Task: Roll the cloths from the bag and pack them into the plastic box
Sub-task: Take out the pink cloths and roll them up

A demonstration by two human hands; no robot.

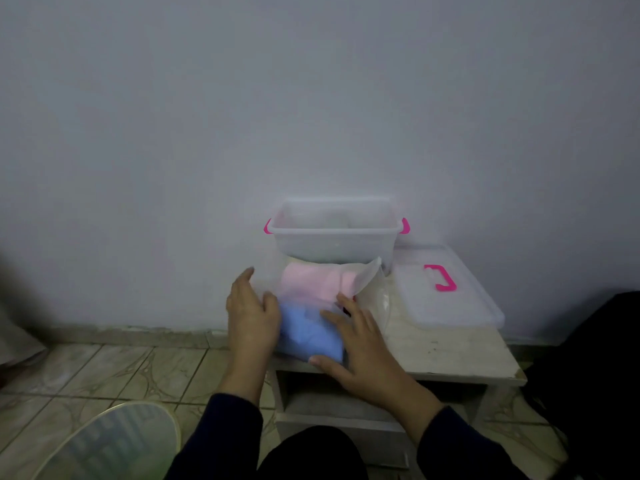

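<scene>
Nearest, right hand [360,344] flat with straight fingers on the bag [322,306], left hand [251,313] open at its left side. Blue cloth [308,336] and pink cloth [311,282] unrolled inside, on the desk [450,351]. Farther, plastic box [334,233] open with something pale inside, probably one packed cloth; most work left.

Both forearms, in dark sleeves, reached up from the lower centre of the frame. The left hand [252,315] stood edge-on with fingers straight and together. The right hand [360,348] lay palm-down, fingers spread flat.
</scene>
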